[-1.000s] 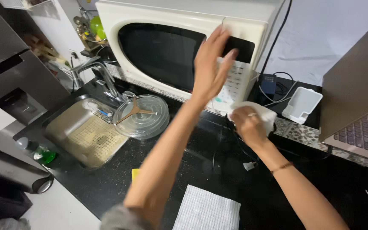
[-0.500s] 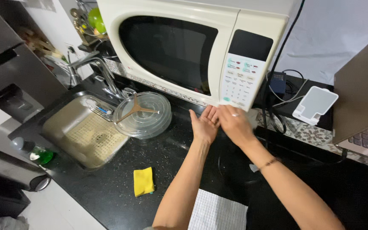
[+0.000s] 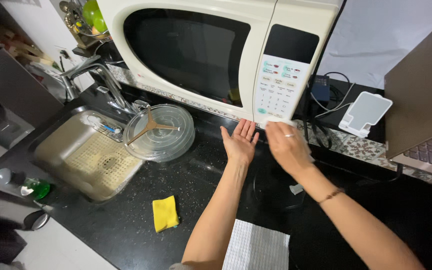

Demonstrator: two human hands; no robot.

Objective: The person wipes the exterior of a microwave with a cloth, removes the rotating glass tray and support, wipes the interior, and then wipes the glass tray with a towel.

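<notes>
L hand flat, palm up, fingers spread, holding nothing, cupped at the counter edge just below the microwave. R hand just beside it, fingers closed on a white cloth, pressed at the microwave's bottom front corner under the keypad. Left of the L hand: glass plate w/ roller ring on top, at the sink rim. Nearer the body: yellow sponge, white towel. Right of the R hand: phone stand, laptop.
</notes>
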